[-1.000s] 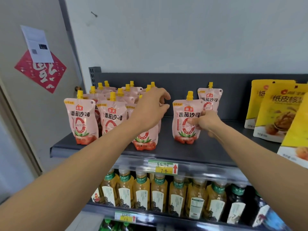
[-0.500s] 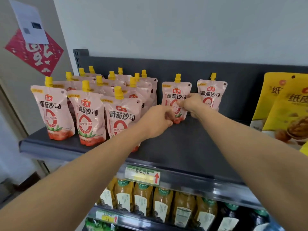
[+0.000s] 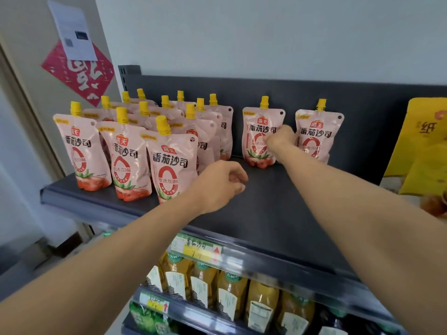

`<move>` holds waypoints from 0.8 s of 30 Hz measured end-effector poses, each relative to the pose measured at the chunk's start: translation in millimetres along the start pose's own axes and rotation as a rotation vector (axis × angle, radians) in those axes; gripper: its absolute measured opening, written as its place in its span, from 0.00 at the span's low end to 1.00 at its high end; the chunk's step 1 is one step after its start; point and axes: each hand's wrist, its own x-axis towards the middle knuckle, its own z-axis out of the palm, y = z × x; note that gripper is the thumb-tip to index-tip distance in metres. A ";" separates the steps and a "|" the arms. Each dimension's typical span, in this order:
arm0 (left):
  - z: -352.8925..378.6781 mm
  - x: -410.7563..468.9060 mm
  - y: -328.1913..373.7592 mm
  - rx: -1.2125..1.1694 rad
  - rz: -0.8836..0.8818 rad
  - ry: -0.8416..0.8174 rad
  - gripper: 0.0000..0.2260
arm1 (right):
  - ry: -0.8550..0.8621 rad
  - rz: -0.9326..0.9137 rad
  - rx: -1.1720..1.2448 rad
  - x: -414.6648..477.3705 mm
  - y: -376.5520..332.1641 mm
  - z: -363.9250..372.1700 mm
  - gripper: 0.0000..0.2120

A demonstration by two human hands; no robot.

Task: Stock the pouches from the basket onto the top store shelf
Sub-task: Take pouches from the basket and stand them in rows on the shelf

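Since a second ago the pouch point(image 3: 262, 136) went from mid-shelf to the back edge; right hand point(image 3: 280, 143) closed on it; left hand point(image 3: 221, 183) loosely curled, empty; many pouches point(image 3: 135, 151) fill the top shelf point(image 3: 278, 213) left corner; basket unseen, remainder unknown.

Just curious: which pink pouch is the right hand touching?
The pouch standing alone, second from the right on the shelf; the right hand rests against its front.

Two bare forearms, sleeveless, no rings or watch.
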 end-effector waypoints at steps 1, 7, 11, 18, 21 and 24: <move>0.7 -2.6 -0.3 -0.003 -0.010 0.004 0.07 | 0.014 -0.003 -0.028 -1.1 0.8 0.9 0.17; -3.5 -18.1 6.5 0.013 -0.004 0.028 0.07 | 0.169 -0.119 -0.089 -36.6 3.4 -8.4 0.15; -5.8 -32.5 21.4 0.000 0.090 0.012 0.08 | 0.042 -0.270 -0.070 -84.5 7.6 -40.6 0.16; 0.0 -105.9 5.8 -0.037 0.187 -0.204 0.07 | -0.279 -0.408 -0.146 -242.7 29.4 -87.0 0.09; 16.0 -148.4 -35.9 -0.051 0.113 -0.375 0.07 | -0.442 -0.319 -0.199 -304.9 62.6 -73.2 0.05; 40.4 -184.5 -82.6 0.020 0.024 -0.551 0.07 | -0.579 -0.172 -0.345 -344.9 109.6 -37.6 0.06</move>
